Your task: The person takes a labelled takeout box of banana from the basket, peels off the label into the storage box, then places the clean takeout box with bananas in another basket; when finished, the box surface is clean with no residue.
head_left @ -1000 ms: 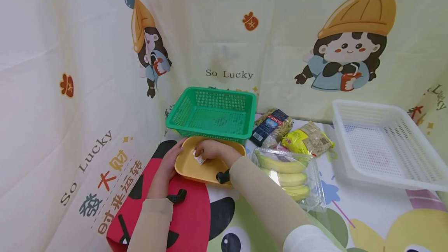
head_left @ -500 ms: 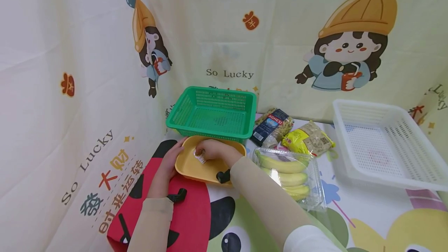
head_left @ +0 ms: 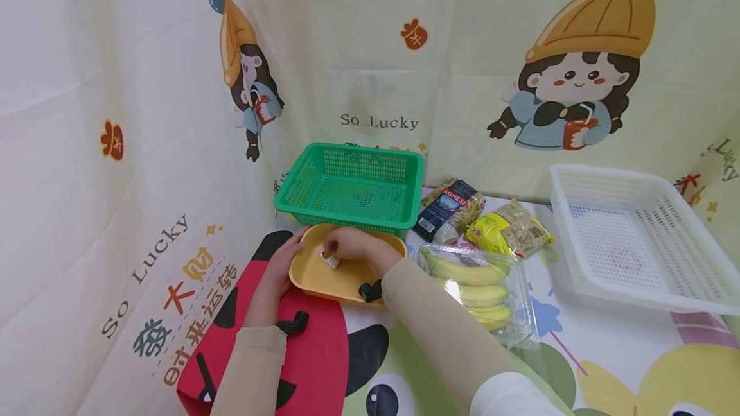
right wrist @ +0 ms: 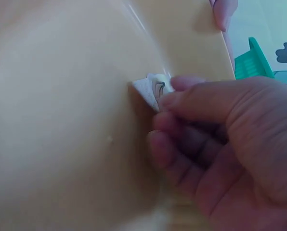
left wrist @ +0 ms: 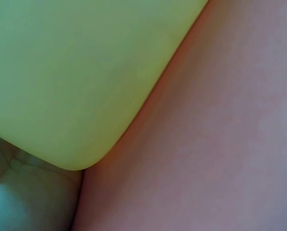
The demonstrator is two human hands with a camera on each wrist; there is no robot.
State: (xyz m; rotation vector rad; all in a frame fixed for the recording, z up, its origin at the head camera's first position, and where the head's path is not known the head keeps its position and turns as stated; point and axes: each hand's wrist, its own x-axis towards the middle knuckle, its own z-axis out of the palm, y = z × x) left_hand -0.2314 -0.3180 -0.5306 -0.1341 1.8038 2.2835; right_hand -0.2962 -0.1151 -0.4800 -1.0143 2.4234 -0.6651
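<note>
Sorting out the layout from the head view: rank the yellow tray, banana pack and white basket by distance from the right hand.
1. yellow tray: the right hand is inside it.
2. banana pack: just right of the tray.
3. white basket: far right of the table.

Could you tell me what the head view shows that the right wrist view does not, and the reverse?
Only the head view shows the left hand holding the near-left rim of the yellow tray, and the green basket, white basket, bananas and two food packets behind.

Only the right wrist view shows up close the curled fingers and the white sticker's printed corner.

Both show the right hand pinching the white sticker inside the yellow tray.
</note>
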